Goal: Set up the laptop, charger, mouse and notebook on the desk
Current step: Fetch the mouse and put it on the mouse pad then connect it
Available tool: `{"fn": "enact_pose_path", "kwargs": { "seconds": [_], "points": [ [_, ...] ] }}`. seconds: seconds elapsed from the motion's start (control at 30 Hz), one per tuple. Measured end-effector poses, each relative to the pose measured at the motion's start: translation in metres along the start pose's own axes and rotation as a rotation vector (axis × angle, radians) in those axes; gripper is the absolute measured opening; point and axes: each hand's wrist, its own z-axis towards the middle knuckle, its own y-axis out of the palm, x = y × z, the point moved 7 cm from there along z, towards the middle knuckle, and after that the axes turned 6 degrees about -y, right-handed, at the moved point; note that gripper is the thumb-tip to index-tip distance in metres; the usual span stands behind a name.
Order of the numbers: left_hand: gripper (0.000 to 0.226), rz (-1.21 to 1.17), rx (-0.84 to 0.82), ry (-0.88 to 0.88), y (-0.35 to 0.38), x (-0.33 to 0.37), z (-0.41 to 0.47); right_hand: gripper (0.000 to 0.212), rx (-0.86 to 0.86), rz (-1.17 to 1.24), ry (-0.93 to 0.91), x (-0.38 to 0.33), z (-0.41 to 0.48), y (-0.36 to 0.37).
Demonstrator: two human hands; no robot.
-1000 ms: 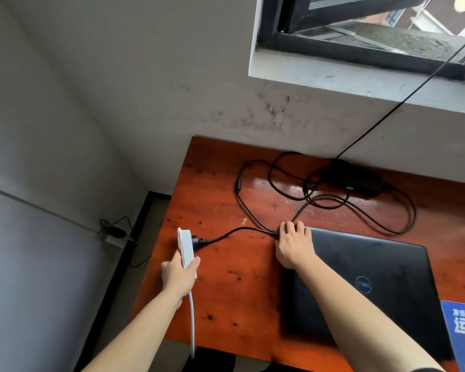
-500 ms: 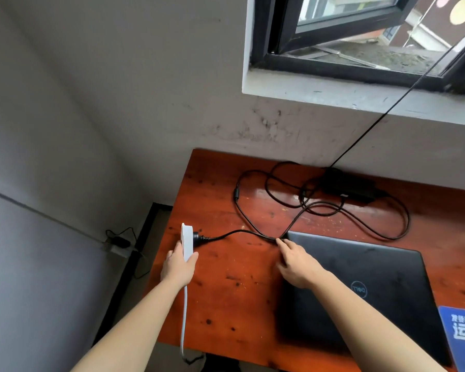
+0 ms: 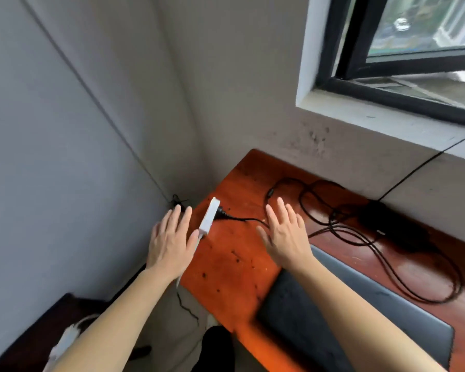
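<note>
A closed black laptop (image 3: pixel 341 312) lies on the reddish wooden desk (image 3: pixel 234 267). The black charger brick (image 3: pixel 387 224) rests near the wall, its cable (image 3: pixel 403 275) looping over the desk. The charger plug sits in a white power strip (image 3: pixel 209 217) at the desk's left edge. My left hand (image 3: pixel 169 241) hovers flat just left of the strip, fingers apart, holding nothing. My right hand (image 3: pixel 286 233) is spread open above the desk, over the cable between strip and laptop. Mouse and notebook are out of view.
A grey wall meets the desk's left side, with a small dark plug (image 3: pixel 177 201) and wire in the corner. A black-framed window (image 3: pixel 387 84) sits above the desk. A thin black cable (image 3: pixel 424 163) runs up the wall. The floor shows below left.
My left hand has let go of the power strip and opened beside it. My right hand lifted off the laptop's corner and spread open. The view swung left.
</note>
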Motion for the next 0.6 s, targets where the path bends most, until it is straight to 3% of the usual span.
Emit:
{"fn": "enact_pose_path", "kwargs": {
  "seconds": [0.3, 0.6],
  "points": [
    [0.068, 0.154, 0.126, -0.613, -0.109, -0.174, -0.201, 0.071, 0.044, 0.110, -0.638, -0.264, -0.023, -0.015],
    [0.068, 0.198, 0.359, -1.056, -0.198, -0.336, -0.479, 0.078, 0.018, 0.101, -1.142, -0.558, -0.171, -0.036]
  ]
}}
